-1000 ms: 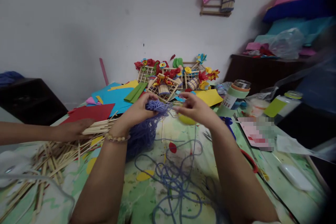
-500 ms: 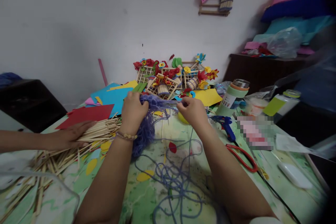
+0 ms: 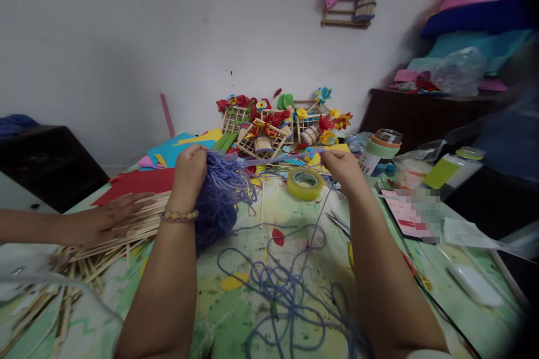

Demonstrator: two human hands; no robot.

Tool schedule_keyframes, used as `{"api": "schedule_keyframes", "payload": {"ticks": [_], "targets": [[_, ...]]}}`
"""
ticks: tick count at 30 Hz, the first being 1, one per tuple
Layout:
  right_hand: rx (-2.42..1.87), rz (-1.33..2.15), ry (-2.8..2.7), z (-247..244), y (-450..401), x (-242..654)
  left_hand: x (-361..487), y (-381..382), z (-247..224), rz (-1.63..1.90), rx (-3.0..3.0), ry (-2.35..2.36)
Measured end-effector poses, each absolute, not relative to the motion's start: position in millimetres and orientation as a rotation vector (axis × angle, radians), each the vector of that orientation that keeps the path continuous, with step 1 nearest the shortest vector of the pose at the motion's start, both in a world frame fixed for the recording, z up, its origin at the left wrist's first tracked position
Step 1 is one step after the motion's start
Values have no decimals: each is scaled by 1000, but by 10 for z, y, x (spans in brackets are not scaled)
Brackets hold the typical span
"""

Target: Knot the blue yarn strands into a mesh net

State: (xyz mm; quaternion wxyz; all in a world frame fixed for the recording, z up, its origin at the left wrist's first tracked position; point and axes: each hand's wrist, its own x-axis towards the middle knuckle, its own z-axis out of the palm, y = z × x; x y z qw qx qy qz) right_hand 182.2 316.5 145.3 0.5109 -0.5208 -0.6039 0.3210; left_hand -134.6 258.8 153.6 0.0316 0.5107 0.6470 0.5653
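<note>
My left hand [image 3: 190,175] is closed around a thick bundle of purple yarn [image 3: 219,202], which hangs down toward the table. Stretched from the bundle, strands run across to my right hand [image 3: 340,167], whose fingers pinch them. A single strand drops from my right hand to a loose tangle of yarn [image 3: 286,297] spread over the table in front of me. Between the hands and a little below the stretched strands lies a roll of yellow tape [image 3: 305,184]. Scissors [image 3: 338,223] are partly hidden by my right forearm.
Another person's hand [image 3: 109,216] rests on a pile of thin wooden sticks [image 3: 145,214] at left. Stick frames with paper flowers [image 3: 269,129] stand against the wall. A green bottle [image 3: 379,151], a pink card [image 3: 408,216] and a white mouse-shaped object [image 3: 474,283] are at right.
My hands have moved apart, the left one leftward with the yarn bundle and the right one rightward, pulling strands out longer. The tape roll now shows fully; my right forearm covers the blue glue gun.
</note>
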Motion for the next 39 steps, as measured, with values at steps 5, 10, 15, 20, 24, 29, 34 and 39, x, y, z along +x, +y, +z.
{"api": "schedule_keyframes", "payload": {"ticks": [5, 10, 15, 20, 24, 29, 34, 39], "targets": [[-1135, 873, -1263, 1495, 3224, 2044, -1374, 2567, 1539, 1533, 1637, 1809], [-1169, 899, -1443, 1557, 3067, 1967, -1206, 2539, 1575, 1452, 1806, 1674], [-998, 1002, -1995, 1533, 2824, 1497, -941, 2526, 1574, 1280, 1981, 1535], [-991, 758, -2064, 1479, 2732, 1186, -843, 2501, 1585, 1141, 2265, 1626], [-1228, 362, -1953, 1453, 2756, 1167, -821, 2523, 1585, 1014, 2356, 2212], [-1425, 146, -1843, 1411, 2929, 1367, -1078, 2544, 1534, 1193, 2039, 2583], [-1490, 206, -1741, 1366, 3119, 1581, -1697, 2452, 1443, 1405, 1516, 2778], [-1290, 498, -1817, 1369, 3065, 1456, -1840, 2545, 1415, 1222, 1564, 2530]]}}
